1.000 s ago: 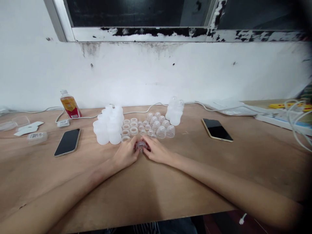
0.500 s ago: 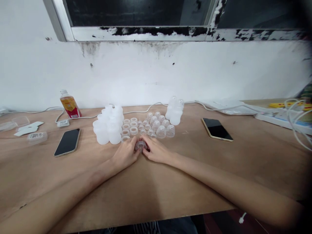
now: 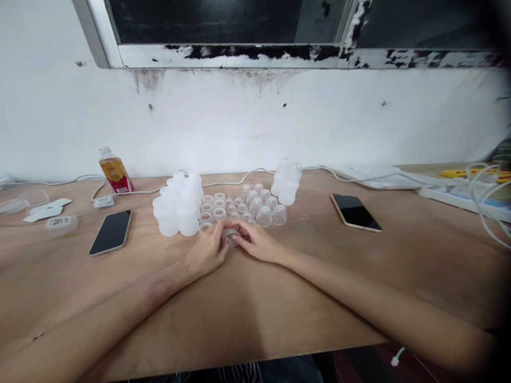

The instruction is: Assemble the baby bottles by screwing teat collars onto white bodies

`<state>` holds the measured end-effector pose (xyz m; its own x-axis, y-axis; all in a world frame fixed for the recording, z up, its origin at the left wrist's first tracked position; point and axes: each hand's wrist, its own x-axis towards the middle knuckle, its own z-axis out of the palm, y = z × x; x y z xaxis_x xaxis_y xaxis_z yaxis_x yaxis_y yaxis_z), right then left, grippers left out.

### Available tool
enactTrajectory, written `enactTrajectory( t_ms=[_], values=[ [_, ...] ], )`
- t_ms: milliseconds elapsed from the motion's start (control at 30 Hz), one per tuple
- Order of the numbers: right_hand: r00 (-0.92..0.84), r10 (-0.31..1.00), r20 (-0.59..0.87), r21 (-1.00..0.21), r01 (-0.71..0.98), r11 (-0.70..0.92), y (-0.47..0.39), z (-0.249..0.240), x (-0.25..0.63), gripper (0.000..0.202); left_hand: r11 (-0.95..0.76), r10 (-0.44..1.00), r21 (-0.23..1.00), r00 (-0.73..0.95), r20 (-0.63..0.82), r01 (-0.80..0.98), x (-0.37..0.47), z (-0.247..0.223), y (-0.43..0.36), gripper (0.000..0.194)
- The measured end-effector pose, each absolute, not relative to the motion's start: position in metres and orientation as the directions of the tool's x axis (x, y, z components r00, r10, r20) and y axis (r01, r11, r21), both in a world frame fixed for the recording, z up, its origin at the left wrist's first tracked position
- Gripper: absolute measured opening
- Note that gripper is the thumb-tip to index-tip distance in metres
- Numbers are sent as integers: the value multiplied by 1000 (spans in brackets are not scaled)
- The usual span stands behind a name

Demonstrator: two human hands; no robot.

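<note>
A clear bottle collar ring [image 3: 231,238] is held low over the table between both hands; a teat seems to sit in it, though fingers cover much of it. My left hand [image 3: 209,246] grips its left side. From the right, my right hand [image 3: 255,242] closes on it, thumb across its face. Just beyond the hands lie several loose collar rings [image 3: 219,214] in rows, with small clear teats [image 3: 237,201] beside them. Clear dome caps [image 3: 264,215] stand to the right of the teats. Left of the rings is a cluster of white baby bottles [image 3: 178,207].
Capped bottles [image 3: 285,183] stand behind the domes. One phone [image 3: 110,233] lies left, another phone [image 3: 355,211] right. A drink bottle [image 3: 115,171] and a small plastic box [image 3: 61,226] are at left. A white cable [image 3: 255,171] runs along the wall; a power strip [image 3: 463,198] lies far right.
The ring has tilted between my fingers, and its opening shows less. My right thumb has moved up onto its face. The things on the table stay in place.
</note>
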<state>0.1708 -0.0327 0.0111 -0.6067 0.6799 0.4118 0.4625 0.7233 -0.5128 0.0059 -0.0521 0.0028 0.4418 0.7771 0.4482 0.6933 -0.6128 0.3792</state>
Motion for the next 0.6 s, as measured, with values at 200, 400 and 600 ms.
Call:
enactTrajectory(
  t_ms=[200,400,600],
  values=[
    [-522,653,548,-509,412,756,-38,8,169,19,-604,787,466,397,472,646,5,8,-56,19],
    [-500,689,525,-507,466,724,-40,6,164,10,-594,794,484,372,480,643,5,8,-54,12],
    [-479,722,499,-554,464,691,-38,7,164,9,-595,797,487,387,464,640,6,9,-53,13]
  ],
)
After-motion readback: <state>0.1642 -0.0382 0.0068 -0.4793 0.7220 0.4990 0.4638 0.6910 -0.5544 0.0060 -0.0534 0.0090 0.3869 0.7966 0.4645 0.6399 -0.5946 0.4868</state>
